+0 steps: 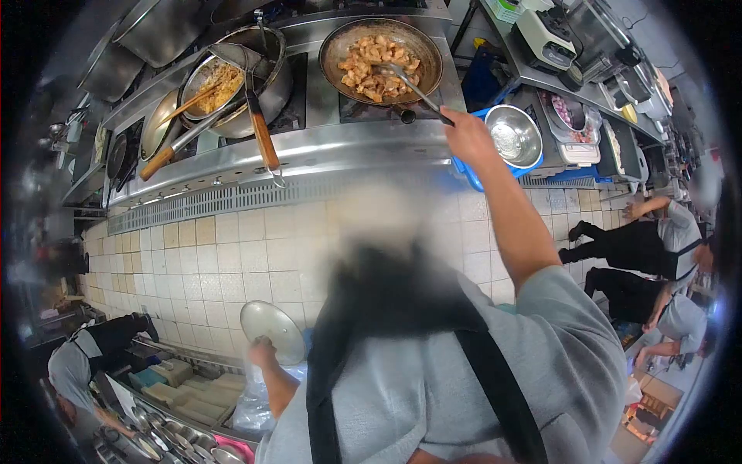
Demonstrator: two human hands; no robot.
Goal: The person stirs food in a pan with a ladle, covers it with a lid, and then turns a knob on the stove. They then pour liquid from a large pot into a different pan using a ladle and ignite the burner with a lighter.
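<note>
My right hand [468, 137] is closed round the handle of a metal spatula [413, 87], whose blade rests among browned meat pieces [379, 66] in a dark wok [334, 77] on the stove. Low on the left, my left hand [262, 350] grips a round metal lid [272, 329] near its lower edge, away from the stove. Just right of my right forearm, a steel bowl [514, 136] stands in a blue container [473, 176].
A large pot [280, 93] on the stove's left carries strainers and yellowish food [220, 81]. A shelf [525, 66] with a blender stands at right. Co-workers [684, 232] [680, 317] are at far right, another [73, 363] at far left. Behind the lid runs a counter [193, 352].
</note>
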